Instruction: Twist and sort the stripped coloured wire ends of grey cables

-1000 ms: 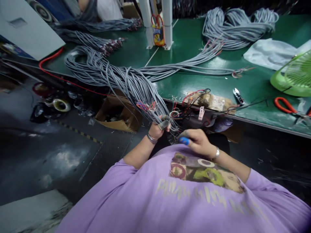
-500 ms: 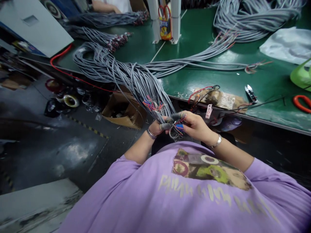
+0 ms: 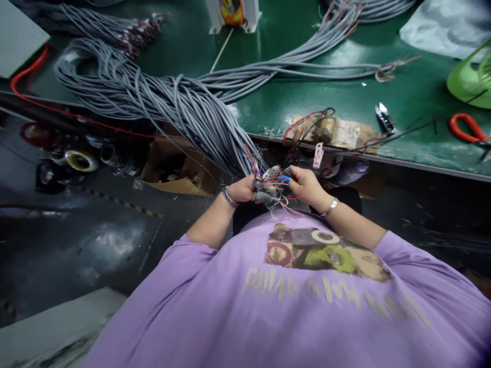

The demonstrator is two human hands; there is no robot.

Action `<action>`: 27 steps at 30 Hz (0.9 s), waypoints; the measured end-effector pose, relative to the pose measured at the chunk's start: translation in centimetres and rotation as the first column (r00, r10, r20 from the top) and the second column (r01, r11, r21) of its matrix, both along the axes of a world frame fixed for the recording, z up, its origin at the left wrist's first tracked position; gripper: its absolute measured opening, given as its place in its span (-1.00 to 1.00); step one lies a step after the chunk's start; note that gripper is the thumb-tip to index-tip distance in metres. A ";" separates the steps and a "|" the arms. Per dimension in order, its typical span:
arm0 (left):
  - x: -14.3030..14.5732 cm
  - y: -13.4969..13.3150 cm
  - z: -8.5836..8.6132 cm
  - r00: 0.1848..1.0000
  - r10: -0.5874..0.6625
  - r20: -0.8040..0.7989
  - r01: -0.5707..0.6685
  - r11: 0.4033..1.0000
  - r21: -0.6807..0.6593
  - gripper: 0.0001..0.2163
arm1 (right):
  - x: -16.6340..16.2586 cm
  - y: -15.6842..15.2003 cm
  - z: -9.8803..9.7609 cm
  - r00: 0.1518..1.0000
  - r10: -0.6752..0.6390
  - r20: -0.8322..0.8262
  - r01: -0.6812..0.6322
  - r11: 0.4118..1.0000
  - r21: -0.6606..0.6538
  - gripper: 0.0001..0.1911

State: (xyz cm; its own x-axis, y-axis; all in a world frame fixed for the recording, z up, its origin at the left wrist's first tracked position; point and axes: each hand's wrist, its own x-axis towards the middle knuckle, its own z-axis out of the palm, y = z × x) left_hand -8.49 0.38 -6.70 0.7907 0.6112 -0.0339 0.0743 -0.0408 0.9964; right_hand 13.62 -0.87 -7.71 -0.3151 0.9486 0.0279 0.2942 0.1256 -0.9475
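A thick bundle of grey cables (image 3: 184,110) hangs over the table's front edge toward me. My left hand (image 3: 247,190), with grey covers on its fingertips, is closed around the cable ends. Thin coloured wires (image 3: 270,179) and frayed pale strands stick out of the grey jackets there. My right hand (image 3: 301,185) is at the right side of these ends, with a blue cover on the thumb. Its thumb and forefinger are pinched together at the coloured wires. Exactly which strands lie between them is too small to see.
On the green table (image 3: 299,97) are wire cutters (image 3: 384,118), red-handled scissors (image 3: 467,128), a green plastic container (image 3: 470,76) and a white plastic bag (image 3: 445,30). A cardboard box (image 3: 182,171) stands on the floor below. More cables (image 3: 141,33) lie at the back left.
The view has shifted, so the table appears higher. My right hand has moved slightly away from my left, and the coloured wires between them are more spread out and visible.
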 end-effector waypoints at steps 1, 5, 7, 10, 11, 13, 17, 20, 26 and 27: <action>-0.1 -0.1 0.0 1.000 0.000 0.002 0.000 1.000 0.015 -0.58 | 0.5 0.2 -0.3 0.997 -0.040 0.064 0.036 0.998 0.053 -0.61; -0.6 -0.4 -0.4 0.999 0.042 0.017 -0.043 0.996 0.072 -0.60 | 2.5 -0.6 -0.6 0.984 -0.101 0.149 0.087 0.992 0.095 -0.58; -0.5 -0.5 -0.8 0.994 0.104 0.029 -0.106 0.987 0.120 -0.62 | 3.2 -1.6 0.1 0.988 -0.126 0.093 0.122 0.991 0.052 -0.57; -0.1 -0.6 -1.3 0.990 0.129 0.053 -0.136 0.976 0.171 -0.65 | 3.6 -2.8 1.7 0.983 -0.171 -0.062 0.170 0.985 -0.020 -0.62; 0.2 -0.5 -1.3 0.991 0.120 0.059 -0.129 0.975 0.180 -0.66 | 3.6 -3.1 2.3 0.980 -0.170 -0.106 0.165 0.985 -0.049 -0.63; 0.6 -0.5 -1.3 0.992 0.104 0.065 -0.115 0.976 0.185 -0.67 | 3.3 -3.5 3.3 0.981 -0.111 -0.156 0.094 0.989 -0.116 -0.63; 1.1 -0.5 -0.8 0.989 0.124 0.080 -0.138 0.970 0.201 -0.66 | 2.4 -4.5 4.3 0.991 0.135 -0.017 -0.136 0.986 -0.097 -0.71; 1.3 -0.7 -0.7 0.981 0.152 0.123 -0.177 0.955 0.237 -0.68 | 1.6 -5.2 4.3 0.971 0.125 0.206 -0.150 0.982 0.112 -0.72; 1.1 -1.1 -1.1 0.974 0.197 0.114 -0.215 0.960 0.180 -0.66 | 2.2 -5.2 3.4 0.999 0.004 0.049 -0.013 0.983 0.184 -0.76; 1.1 -1.2 -1.2 0.973 0.209 0.100 -0.224 0.961 0.165 -0.65 | 2.5 -5.0 3.4 0.998 -0.065 -0.006 0.065 0.983 0.172 -0.74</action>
State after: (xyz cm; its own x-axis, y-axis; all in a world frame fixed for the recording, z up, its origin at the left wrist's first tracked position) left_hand -7.39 -0.78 -7.92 0.6345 0.7590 0.1461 0.0205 -0.2054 0.9785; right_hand 16.13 -5.91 -4.28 -0.2527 0.9482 0.1924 0.3069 0.2672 -0.9135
